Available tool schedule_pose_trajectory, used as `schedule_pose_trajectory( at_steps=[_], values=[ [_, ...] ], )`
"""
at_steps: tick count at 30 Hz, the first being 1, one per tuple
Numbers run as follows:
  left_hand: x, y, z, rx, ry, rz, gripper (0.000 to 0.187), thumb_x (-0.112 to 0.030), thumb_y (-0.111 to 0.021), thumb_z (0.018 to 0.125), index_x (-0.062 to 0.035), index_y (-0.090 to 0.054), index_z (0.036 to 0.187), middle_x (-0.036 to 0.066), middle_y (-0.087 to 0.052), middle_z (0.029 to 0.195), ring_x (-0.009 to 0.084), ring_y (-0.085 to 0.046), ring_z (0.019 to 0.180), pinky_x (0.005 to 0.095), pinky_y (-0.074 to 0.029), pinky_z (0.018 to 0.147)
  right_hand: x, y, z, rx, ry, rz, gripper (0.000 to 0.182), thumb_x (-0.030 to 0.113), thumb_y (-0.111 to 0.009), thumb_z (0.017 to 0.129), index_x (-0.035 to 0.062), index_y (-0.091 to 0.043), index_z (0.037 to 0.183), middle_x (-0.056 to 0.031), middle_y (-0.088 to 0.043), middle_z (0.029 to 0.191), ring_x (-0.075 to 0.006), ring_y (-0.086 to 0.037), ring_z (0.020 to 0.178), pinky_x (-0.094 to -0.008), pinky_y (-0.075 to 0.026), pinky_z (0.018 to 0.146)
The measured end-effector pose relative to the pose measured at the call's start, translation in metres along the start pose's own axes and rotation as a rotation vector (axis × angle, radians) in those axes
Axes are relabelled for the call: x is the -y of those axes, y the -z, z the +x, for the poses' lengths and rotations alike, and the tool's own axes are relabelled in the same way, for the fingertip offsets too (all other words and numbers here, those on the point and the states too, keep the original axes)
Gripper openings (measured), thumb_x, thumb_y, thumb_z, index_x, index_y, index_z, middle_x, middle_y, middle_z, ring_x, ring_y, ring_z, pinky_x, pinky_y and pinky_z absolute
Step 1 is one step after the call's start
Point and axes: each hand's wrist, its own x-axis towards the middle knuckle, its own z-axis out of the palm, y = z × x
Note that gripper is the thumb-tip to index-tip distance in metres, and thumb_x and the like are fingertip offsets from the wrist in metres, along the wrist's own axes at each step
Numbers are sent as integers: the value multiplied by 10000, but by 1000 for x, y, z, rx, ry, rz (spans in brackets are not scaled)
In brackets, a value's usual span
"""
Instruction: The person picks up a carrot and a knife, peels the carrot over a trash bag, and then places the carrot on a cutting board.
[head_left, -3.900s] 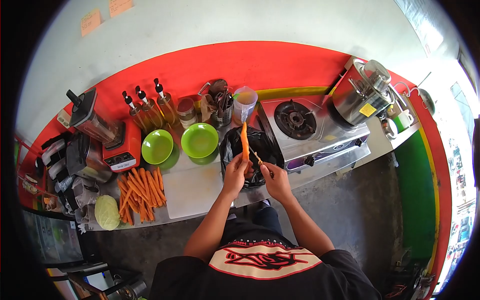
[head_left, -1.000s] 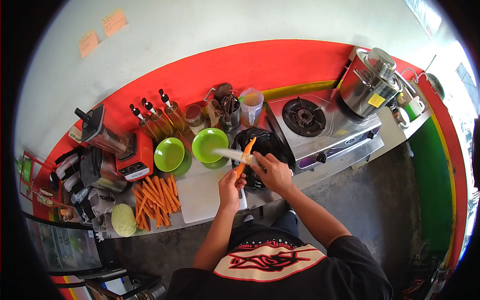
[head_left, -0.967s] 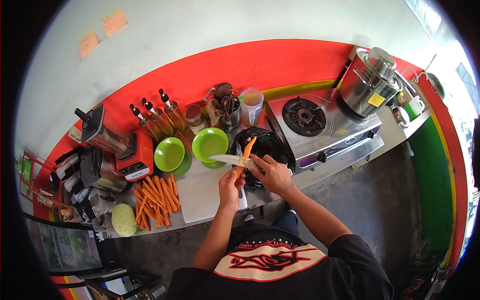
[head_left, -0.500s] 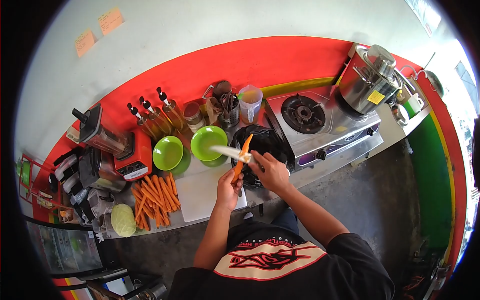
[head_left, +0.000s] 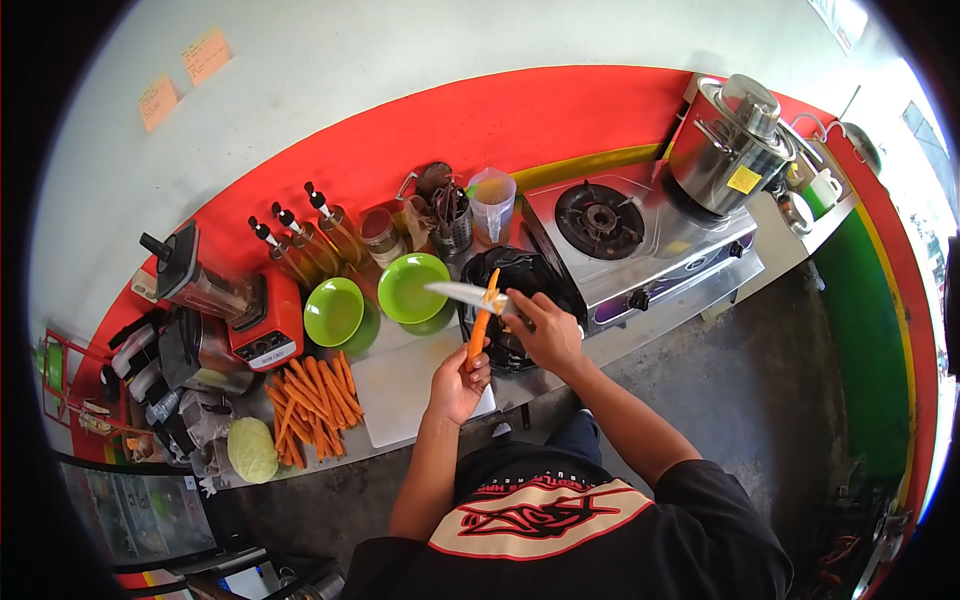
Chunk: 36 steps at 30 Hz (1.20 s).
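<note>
My left hand (head_left: 460,386) is closed around the lower end of a carrot (head_left: 479,337), which stands nearly upright with its thin tip up. My right hand (head_left: 548,335) grips a knife (head_left: 456,292); its pale blade points left and crosses the upper part of the carrot. Small orange and pale scraps cling where blade and carrot meet. Below and behind them gapes a black plastic bag (head_left: 540,285) with a few scraps inside. A white cutting board (head_left: 400,385) lies left of my left hand, and a pile of carrots (head_left: 315,400) rests beyond it.
Two green bowls (head_left: 334,312) stand behind the board. To the left are a cabbage (head_left: 252,450) and a red blender (head_left: 270,320). Oil bottles (head_left: 340,235) and a utensil holder (head_left: 452,225) line the wall. A gas stove (head_left: 650,250) carrying a large pot (head_left: 728,150) is at right.
The knife has shifted slightly along the carrot and its blade lies flatter. The carrot is a little more upright. The whole view has tilted slightly.
</note>
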Motion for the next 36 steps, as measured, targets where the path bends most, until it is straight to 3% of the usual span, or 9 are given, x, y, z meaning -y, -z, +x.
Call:
schedule_pose_trajectory(
  at_steps=[3,7,11,15,23,27,29,30,36],
  values=[
    [2,5,1,19,5,-54,325,-267,-477,1114,-4,-579,1277,-10,-459,786,92,-416,658,244,-361,626,5,3,-8,80,207,-83,429,423,-717,973,178,-703,1325,-41,-597,848,-275,-660,632,-428,-521,542],
    [0,7,1,39,7,-9,331,-273,-477,1116,-8,-583,1283,-18,-450,783,92,-413,655,244,-362,622,3,1,0,3,-86,-15,435,389,-744,958,192,-705,1343,-41,-608,855,-275,-668,667,-413,-528,582],
    [2,13,1,39,32,-17,359,-292,-465,1122,-2,-599,1287,-18,-473,772,83,-423,642,233,-346,598,9,10,-6,99,77,-27,420,373,-731,972,178,-705,1343,-57,-605,843,-282,-673,685,-421,-529,599],
    [4,3,-1,14,21,29,335,-287,-489,1113,-16,-594,1279,-30,-451,765,82,-413,642,238,-359,605,8,10,-1,23,-65,-12,433,377,-738,965,170,-700,1344,-63,-606,863,-297,-679,692,-436,-520,590],
    [3,4,-4,20,-1,91,343,-271,-472,1123,5,-596,1286,-14,-480,788,88,-435,654,238,-371,610,-1,8,6,-95,4,-159,424,412,-716,977,176,-705,1330,-51,-602,848,-284,-663,623,-421,-509,529],
    [3,1,-6,29,-38,306,345,-263,-474,1120,7,-595,1298,7,-535,848,108,-477,705,238,-392,637,-14,-1,19,-245,-61,44,392,378,-680,1025,111,-697,1313,-37,-577,780,-209,-600,530,-353,-452,480],
    [5,-2,-6,7,-29,393,345,-260,-478,1120,10,-597,1300,17,-565,880,115,-506,732,240,-408,653,-17,1,27,146,-693,1120,365,342,-635,1073,60,-670,1302,6,-575,777,-93,-474,471,-283,-367,448],
    [6,-2,-7,-16,-20,477,345,-257,-482,1120,13,-599,1301,27,-595,912,122,-534,760,241,-424,670,-4,10,27,154,-716,1243,272,273,-625,1089,55,-654,1249,36,-573,784,-15,-377,488,-231,-302,449],
    [9,-9,0,29,-124,723,325,-265,-537,1115,16,-608,1263,35,-646,945,118,-605,821,255,-466,706,-6,2,27,189,-608,1280,148,193,-683,1049,61,-650,1108,24,-602,801,-27,-432,523,-221,-332,473]
  ],
)
